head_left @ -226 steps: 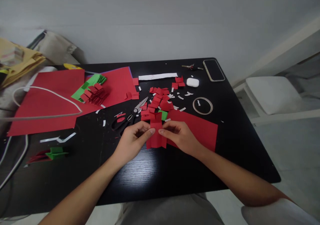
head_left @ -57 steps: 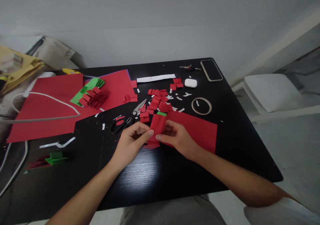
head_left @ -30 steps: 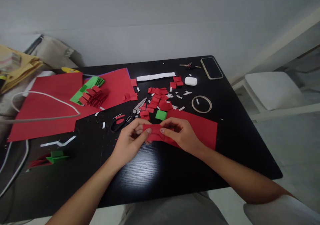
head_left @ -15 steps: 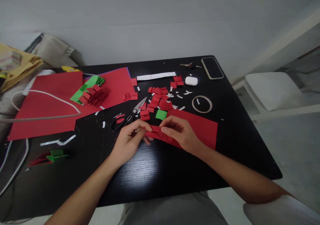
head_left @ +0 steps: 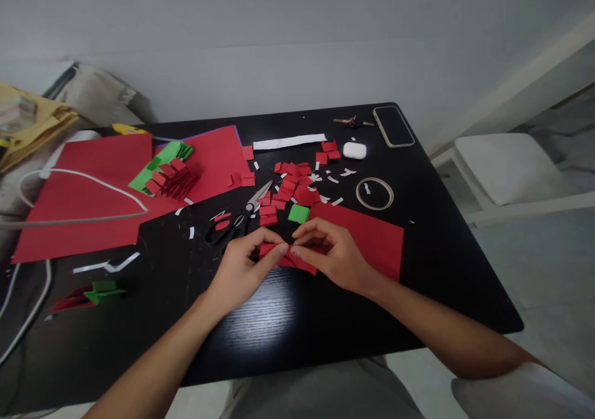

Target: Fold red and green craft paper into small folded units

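While pinched between left hand and right hand, both closed on it, folded red paper sits near the table's front edge.

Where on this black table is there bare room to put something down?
Bare table lies between the near edge and the left hand and right hand pinching the folded red piece, also right of the red sheet and tape ring. Crowded: the middle, with scissors and red squares.

Home craft spot: black table, phone, white chair.
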`<state>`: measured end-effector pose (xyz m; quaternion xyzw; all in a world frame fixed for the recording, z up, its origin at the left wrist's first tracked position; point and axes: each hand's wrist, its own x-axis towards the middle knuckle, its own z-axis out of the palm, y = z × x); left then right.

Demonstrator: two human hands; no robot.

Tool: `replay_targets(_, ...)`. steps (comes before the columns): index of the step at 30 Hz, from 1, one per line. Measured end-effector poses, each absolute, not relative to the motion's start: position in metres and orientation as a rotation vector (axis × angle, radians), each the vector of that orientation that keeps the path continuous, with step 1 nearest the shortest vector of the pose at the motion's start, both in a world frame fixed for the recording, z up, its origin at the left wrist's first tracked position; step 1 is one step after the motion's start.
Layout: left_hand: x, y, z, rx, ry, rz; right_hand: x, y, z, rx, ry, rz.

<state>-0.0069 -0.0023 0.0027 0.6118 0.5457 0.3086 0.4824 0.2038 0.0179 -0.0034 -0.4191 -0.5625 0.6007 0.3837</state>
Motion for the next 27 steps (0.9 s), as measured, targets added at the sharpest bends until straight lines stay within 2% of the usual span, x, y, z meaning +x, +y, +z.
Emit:
replay_targets(11,-0.029,0.012,0.022,1.464,1.25,0.677,0.204,0.019,-0.002,-1.085,-1.433,1.542)
replay_targets(18,-0.031,0.016,0.02,1.379,1.438,0.938,0.205,0.025,-0.004,-1.112,-1.3,1.654)
replay_targets(21,-0.023,0.013,0.016,1.274,1.355,1.047,0.205,0.026,-0.004,-1.106,-1.215,1.7)
replay_targets(27,-0.005,-0.001,0.003,1.211,1.118,0.834,0.203,0.023,-0.008,-1.058,-1.084,1.766)
